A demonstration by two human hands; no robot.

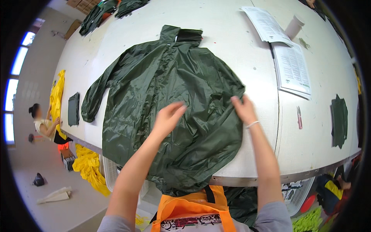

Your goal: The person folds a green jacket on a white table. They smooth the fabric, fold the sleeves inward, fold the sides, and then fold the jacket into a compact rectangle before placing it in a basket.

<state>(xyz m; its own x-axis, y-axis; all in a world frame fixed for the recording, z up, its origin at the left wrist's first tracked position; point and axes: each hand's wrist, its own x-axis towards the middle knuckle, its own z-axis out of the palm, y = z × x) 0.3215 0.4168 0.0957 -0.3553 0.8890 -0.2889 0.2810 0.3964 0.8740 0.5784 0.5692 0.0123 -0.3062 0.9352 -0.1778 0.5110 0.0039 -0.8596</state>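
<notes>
Dark green jacket point(174, 83) spread on a white desk point(228, 38), hem over the near edge, left hand point(170, 116) above its front, fingers loosely parted and empty, right hand point(246, 110) pinching its right edge.

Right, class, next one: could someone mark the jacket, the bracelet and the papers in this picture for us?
Jacket point(176, 85), head view: on the front, above the left hand point(172, 113).
Bracelet point(253, 124), head view: on its band.
Papers point(292, 69), head view: middle of the lower stack.

jacket point(170, 85) on table point(228, 34) | cloth bundle point(73, 110) left of jacket | papers point(291, 69) right of jacket | snips point(299, 118) before papers
</notes>
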